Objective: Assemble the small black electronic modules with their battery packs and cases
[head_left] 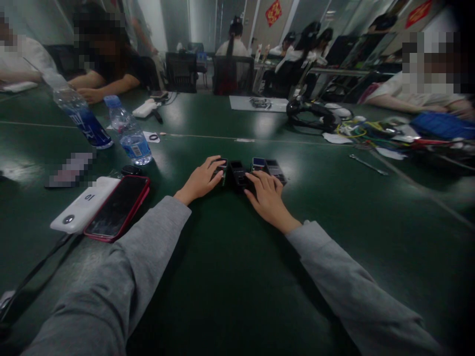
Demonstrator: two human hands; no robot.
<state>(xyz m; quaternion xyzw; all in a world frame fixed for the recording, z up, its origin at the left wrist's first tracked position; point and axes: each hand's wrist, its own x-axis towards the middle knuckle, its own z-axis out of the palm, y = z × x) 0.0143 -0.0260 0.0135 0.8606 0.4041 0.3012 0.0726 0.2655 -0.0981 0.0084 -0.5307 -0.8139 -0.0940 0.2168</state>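
"Looking along the table (222,257), where are the devices?"

"Ahead of the body, in a short row: the left device (225,167), the middle device (236,171), then the blue screen (259,162) and the end device (273,167)."

"And the left hand (201,179)?"

"Half curled at the left device, fingers over its top and thumb along its near side. The fingers hide much of it, so I can't tell whether they grip it or merely rest there."

"The right hand (266,199)?"

"Loosely open, palm down. Thumb and forefinger stand apart at the right edge of the middle device; they look to be touching it, though the dim light blurs that contact. I see no closed grip. The other fingers reach over the near ends of the blue screen and the end device."

"So which hand is nearer the middle device?"

"The right one. The device lies just left of its fingertips, long axis running away from the body, far end leaning slightly left. The left thumb stops short of it, at the left device."

"Anything else close?"

"Off beyond the left forearm, a red-cased phone (118,206) lies against a white pack (86,203)."
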